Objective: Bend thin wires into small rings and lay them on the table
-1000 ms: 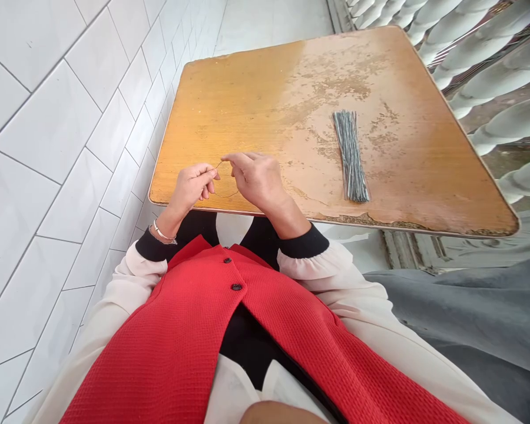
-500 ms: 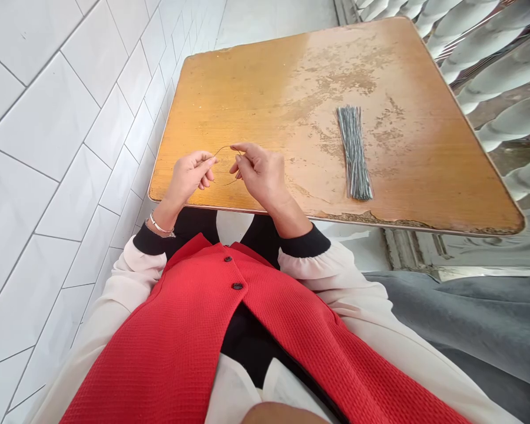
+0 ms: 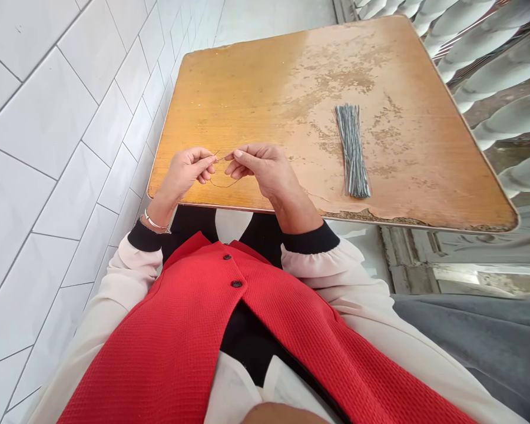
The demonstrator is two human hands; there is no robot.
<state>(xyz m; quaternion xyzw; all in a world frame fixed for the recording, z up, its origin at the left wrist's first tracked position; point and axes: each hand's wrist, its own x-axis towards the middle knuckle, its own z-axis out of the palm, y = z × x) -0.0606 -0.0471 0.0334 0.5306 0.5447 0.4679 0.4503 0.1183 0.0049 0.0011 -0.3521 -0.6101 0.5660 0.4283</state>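
Observation:
Over the near left corner of a worn wooden table (image 3: 265,76), my left hand (image 3: 183,174) and my right hand (image 3: 260,168) are both pinched on one thin metal wire (image 3: 223,184). The wire is bent into a loop that hangs between the two hands, its ends meeting at my fingertips. A bundle of straight grey wires (image 3: 351,150) lies on the table to the right of my right hand, about a hand's width away. A thin bracelet sits on my left wrist.
A white tiled wall (image 3: 48,147) runs close along the table's left side. White turned balusters (image 3: 490,65) stand past the table's right edge. Grey cloth (image 3: 477,341) lies at my lower right. My red waistcoat fills the foreground.
My fingertips have come closer together, so the wire's two ends now meet and the loop hangs lower. The bundle has not moved; the camera shifted slightly.

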